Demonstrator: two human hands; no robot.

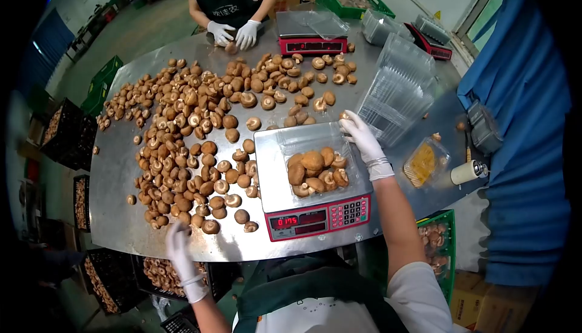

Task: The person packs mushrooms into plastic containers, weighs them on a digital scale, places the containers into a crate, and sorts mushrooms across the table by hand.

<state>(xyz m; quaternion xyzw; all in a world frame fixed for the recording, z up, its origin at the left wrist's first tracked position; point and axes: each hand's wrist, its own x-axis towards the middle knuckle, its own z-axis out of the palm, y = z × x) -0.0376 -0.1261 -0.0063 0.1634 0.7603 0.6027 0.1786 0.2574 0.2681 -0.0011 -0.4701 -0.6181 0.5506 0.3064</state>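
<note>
A clear tray (315, 151) of mushrooms sits on a red scale (312, 178) on the steel desk (121, 212). The right hand (364, 138), fingers loosely spread, touches the tray's far corner (a nudge there could skew the reading). The left hand (177, 242), fingers curled, rests by loose mushrooms (182, 145); whether it grips one, I cannot tell.

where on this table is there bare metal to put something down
Bare metal table along the near-left edge, left of the left hand, and between the stacked clear trays and the near scale. The middle is crowded with loose mushrooms.
</note>
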